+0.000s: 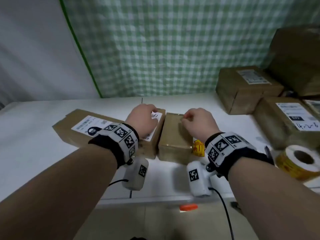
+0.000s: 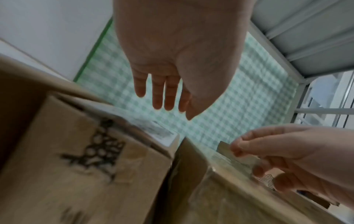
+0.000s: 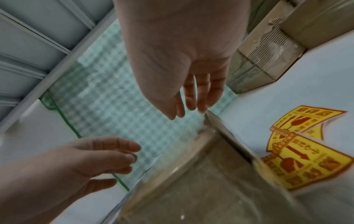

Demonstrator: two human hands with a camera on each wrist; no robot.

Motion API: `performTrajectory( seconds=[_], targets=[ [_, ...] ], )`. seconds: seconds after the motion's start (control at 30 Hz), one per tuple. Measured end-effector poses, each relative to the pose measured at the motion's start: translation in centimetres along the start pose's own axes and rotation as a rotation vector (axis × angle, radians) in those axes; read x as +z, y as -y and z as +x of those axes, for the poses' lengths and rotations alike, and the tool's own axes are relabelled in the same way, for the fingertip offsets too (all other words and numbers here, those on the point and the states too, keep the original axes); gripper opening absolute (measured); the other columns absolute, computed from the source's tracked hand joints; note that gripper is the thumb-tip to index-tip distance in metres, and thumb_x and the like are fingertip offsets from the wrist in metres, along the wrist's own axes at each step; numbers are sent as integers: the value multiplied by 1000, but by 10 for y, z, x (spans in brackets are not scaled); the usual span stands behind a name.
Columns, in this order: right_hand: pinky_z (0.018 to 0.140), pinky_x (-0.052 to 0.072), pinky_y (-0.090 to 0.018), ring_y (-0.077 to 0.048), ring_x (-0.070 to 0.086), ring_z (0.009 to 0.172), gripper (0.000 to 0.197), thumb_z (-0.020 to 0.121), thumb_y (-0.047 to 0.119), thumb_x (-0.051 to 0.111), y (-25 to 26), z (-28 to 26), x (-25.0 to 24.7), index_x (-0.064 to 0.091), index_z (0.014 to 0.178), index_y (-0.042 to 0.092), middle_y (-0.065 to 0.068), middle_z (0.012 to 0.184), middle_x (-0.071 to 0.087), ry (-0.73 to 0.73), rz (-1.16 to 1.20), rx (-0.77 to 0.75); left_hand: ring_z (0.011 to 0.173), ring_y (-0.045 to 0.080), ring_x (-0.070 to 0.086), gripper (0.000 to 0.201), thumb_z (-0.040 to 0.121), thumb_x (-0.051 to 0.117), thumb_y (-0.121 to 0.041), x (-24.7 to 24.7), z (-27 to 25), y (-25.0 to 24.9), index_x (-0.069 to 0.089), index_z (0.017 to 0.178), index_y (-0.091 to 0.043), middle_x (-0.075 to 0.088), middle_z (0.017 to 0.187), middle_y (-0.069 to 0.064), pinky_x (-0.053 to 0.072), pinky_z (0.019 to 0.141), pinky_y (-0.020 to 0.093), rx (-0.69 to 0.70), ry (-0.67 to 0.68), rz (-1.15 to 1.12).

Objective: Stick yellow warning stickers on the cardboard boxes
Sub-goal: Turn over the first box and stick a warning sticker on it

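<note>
- The left hand (image 1: pixel 142 118) is held relaxed over a labelled box (image 1: pixel 152 134).
- The far edge of the middle box (image 1: pixel 174 135) is pinched by the right hand (image 1: pixel 199 122).
- Stickers (image 1: pixel 198 148) lie beside it; a roll (image 1: pixel 299 161) sits by the counter's (image 1: pixel 34 135) right edge.

You see a brown taped cardboard box (image 1: pixel 174 135) on the white table (image 1: pixel 34 135), a yellow warning sticker with red symbols (image 3: pixel 306 160) beside it, a green-and-white checked cloth backdrop (image 1: pixel 173 49) behind, and black-and-white square-patterned wristbands (image 1: pixel 121 135) on your wrists.

Bare forearms wear black wristbands (image 1: pixel 110 146) with white coded marker tiles, white camera pods (image 1: pixel 136 174), black cables.
</note>
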State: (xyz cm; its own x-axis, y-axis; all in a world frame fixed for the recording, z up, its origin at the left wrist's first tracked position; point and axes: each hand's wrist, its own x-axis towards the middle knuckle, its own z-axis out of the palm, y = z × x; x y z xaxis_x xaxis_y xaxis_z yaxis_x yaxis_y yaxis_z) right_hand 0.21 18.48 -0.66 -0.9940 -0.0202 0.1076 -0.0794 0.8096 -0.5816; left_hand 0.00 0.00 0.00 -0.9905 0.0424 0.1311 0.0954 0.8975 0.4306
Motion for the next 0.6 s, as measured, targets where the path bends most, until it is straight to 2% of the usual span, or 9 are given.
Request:
performTrajectory(
  seconds=[0.07, 0.13, 0.2, 0.23, 0.3, 0.4, 0.5, 0.6],
  targets=[
    [85, 44, -30, -26, 56, 107, 26, 87, 28, 54, 0, -12, 1, 67, 108, 19, -7, 117, 57, -7, -16, 25, 114, 25, 53, 41, 85, 54, -21, -4, -13, 9, 55, 126, -18, 54, 128, 9, 41, 91, 32, -80, -69, 17],
    [89, 45, -32, -27, 55, 112, 36, 86, 35, 55, 2, -28, 3, 64, 117, 18, -9, 124, 56, 6, -28, 55, 120, 29, 48, 45, 83, 53, -25, -7, -30, 24, 52, 128, -21, 49, 132, 9, 36, 101, 44, -206, -97, 124],
    [96, 44, -36, -30, 51, 117, 46, 83, 43, 55, 10, -49, 10, 60, 124, 21, -10, 130, 51, 58, -79, 101, 126, 32, 41, 48, 84, 51, -33, -11, -51, 38, 48, 131, -25, 43, 137, 8, 25, 105, 55, -348, -22, 229],
    [99, 42, -38, -32, 48, 120, 50, 83, 46, 55, 15, -57, 13, 57, 126, 23, -11, 133, 48, 85, -124, 123, 128, 34, 38, 49, 85, 49, -35, -13, -59, 47, 46, 132, -23, 40, 139, 9, 23, 106, 56, -390, 12, 245],
    [102, 37, -40, -35, 41, 123, 57, 83, 52, 53, 27, -70, 18, 51, 132, 23, -12, 137, 41, 126, -219, 143, 128, 38, 36, 53, 87, 47, -37, -17, -69, 65, 41, 136, -16, 38, 141, 16, 25, 109, 49, -399, 51, 253],
    [104, 34, -42, -37, 36, 126, 67, 80, 60, 51, 43, -78, 28, 46, 134, 20, -14, 140, 35, 139, -252, 205, 130, 34, 35, 56, 90, 42, -42, -22, -82, 79, 38, 139, -14, 40, 139, 19, 25, 110, 40, -363, 101, 272],
    [101, 34, -43, -38, 37, 125, 70, 78, 62, 52, 56, -74, 43, 46, 131, 19, -16, 140, 35, 110, -255, 287, 130, 32, 33, 55, 90, 42, -42, -26, -88, 83, 39, 138, -15, 42, 136, 18, 23, 111, 42, -302, 123, 237],
    [97, 37, -45, -40, 38, 124, 67, 78, 58, 54, 63, -68, 57, 42, 130, 17, -17, 139, 34, 54, -260, 336, 126, 34, 37, 55, 86, 48, -40, -27, -85, 91, 43, 135, -16, 45, 130, 17, 29, 108, 45, -273, 119, 150]
  ],
)
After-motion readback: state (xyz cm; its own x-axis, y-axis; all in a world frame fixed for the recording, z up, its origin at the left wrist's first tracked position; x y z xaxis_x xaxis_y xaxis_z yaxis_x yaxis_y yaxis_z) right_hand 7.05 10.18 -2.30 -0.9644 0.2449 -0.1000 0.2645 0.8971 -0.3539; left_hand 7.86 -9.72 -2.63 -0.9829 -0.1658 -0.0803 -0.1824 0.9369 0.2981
